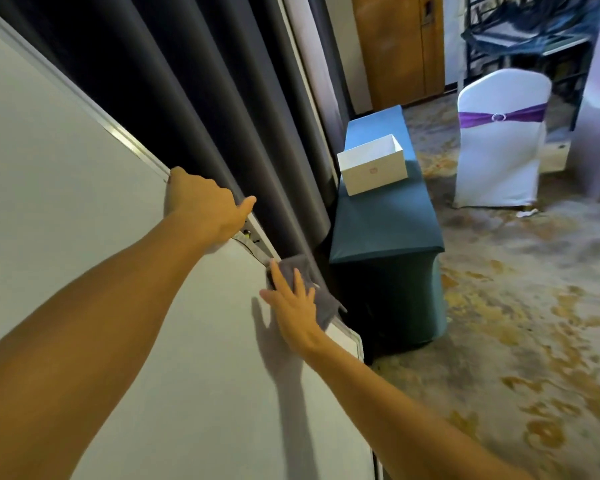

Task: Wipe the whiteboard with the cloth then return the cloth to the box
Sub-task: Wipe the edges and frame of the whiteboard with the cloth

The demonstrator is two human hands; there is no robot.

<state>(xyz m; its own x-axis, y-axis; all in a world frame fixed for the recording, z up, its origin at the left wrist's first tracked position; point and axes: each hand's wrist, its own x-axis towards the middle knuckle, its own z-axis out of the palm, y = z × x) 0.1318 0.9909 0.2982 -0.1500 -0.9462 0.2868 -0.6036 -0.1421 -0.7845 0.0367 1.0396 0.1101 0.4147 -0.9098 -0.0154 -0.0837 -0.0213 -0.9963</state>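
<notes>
Head view, board: I'm standing close to the large white whiteboard with the thin silver metal frame [84, 237], which is running tilted across the left of the picture because my head is angled.
Left hand: my left hand [201, 206] is gripping the whiteboard's frame edge, fingers wrapped over the far side, thumb sticking out free. I'm judging this as bracing, so the panel isn't swinging while I'm pushing on it.
Left hand state: closed around the frame, holding nothing else.
Right hand: my right hand [293, 303] is lying flat, fingers spread apart, palm pressing the small grey soft cloth [321, 306] against the board.
Why flat: an open palm is spreading pressure over the cloth; nothing is being pinched.
Cloth position: it's sitting at the board's right edge, near the lower corner, part of it hanging past the frame.
Marks: some dark scribble [248, 237] is showing near the frame, between my two hands. Too small to read.
Stage: wiping is underway, my guess is an edge pass; the return step is not yet done.
Box: the open white rectangular cardboard box [373, 168] is resting on the narrow table draped in teal fabric [385, 230], just beyond the board's edge, looking empty.
Why there: it's sitting within a short step, so dropping the cloth in should be easy.
Risk: the overhanging cloth could slip off the edge.
</notes>
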